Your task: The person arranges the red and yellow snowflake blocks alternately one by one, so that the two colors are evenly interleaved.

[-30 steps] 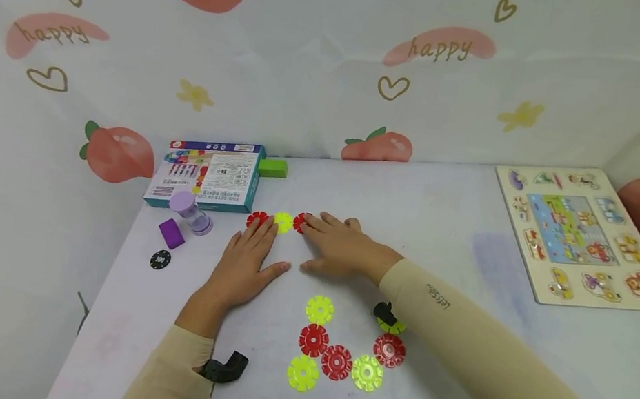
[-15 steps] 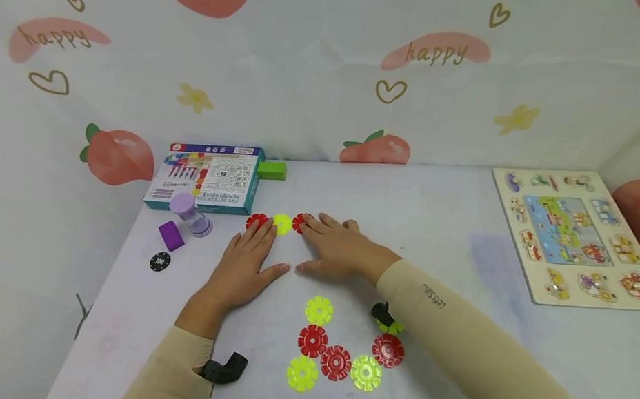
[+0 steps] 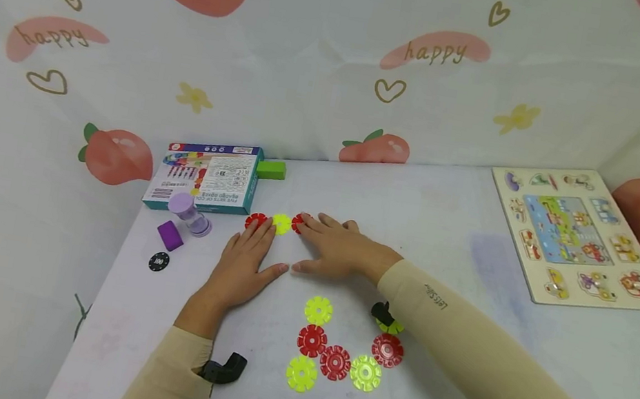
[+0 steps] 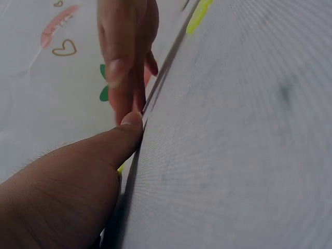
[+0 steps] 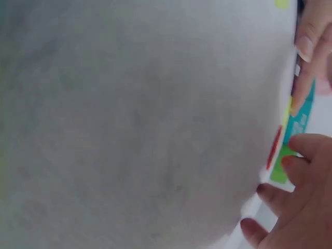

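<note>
At the far middle of the table, a row of notched plastic snowflake discs lies flat: a red disc point(image 3: 255, 219), a yellow-green disc point(image 3: 281, 224) and another red disc point(image 3: 297, 222). My left hand point(image 3: 241, 267) lies with fingers straight, its fingertips over the edges of the left red disc and the yellow-green one. From the right, my right hand point(image 3: 337, 248) reaches in, spread fingertips resting on the other red disc and partly covering it. The two thumbs point at each other, close together. In the right wrist view a red disc point(image 5: 274, 148) shows edge-on beside the right fingers.
Nearer me, more discs form a U shape, among them a red disc point(image 3: 335, 362) and a yellow-green disc point(image 3: 301, 373); the right sleeve overlaps one. At left are a box point(image 3: 211, 175), green block point(image 3: 271, 169), hourglass point(image 3: 190, 214), purple block point(image 3: 170, 236) and black chip point(image 3: 158, 262). A puzzle board point(image 3: 584, 238) lies right.
My right hand has slid slightly left, its thumb coming closer to the left thumb. The left hand stays in place, and the view has shifted a little.
</note>
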A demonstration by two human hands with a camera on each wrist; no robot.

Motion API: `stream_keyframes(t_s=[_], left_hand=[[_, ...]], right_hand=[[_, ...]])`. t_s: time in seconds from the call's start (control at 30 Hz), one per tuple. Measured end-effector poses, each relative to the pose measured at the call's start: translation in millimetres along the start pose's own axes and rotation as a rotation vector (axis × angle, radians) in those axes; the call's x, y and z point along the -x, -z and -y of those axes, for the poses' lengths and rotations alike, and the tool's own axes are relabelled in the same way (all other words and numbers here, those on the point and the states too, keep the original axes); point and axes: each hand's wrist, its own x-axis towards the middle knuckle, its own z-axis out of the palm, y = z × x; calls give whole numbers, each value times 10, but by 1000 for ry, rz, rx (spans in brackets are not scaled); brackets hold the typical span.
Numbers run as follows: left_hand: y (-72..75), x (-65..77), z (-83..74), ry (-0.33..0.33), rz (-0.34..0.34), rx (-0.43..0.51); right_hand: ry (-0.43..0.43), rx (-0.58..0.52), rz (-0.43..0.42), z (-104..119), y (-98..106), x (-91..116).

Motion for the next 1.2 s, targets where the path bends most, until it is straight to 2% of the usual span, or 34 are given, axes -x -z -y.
stream_keyframes(t_s=[0.17, 0.3, 0.47, 0.6, 0.7, 0.83, 0.97, 1.07, 1.2], left_hand=[[14, 8, 8, -9, -36, 37], [16, 11, 16, -15, -61, 45], [64, 4, -31, -62, -119, 50], [70, -55, -155, -80, -103, 40], [32, -140, -275, -100, -64, 14], [-17, -229, -391, -113, -34, 1], [-52, -235, -404, -75, -4, -8], [-84, -239, -386, -67, 14, -14], [-121, -254, -377, -76, 25, -17]], right_hand=[[22, -191, -127, -81, 142, 164], [56, -419, -223, -209, 190, 515], [115, -706, -300, -409, 1, 1026], [114, -789, -325, -565, -259, 1382], [99, -800, -361, -663, -450, 1628], [108, -733, -399, -739, -642, 1848], [129, -581, -396, -716, -741, 1911], [105, -485, -407, -665, -767, 1908], [59, -444, -422, -619, -783, 1895]])
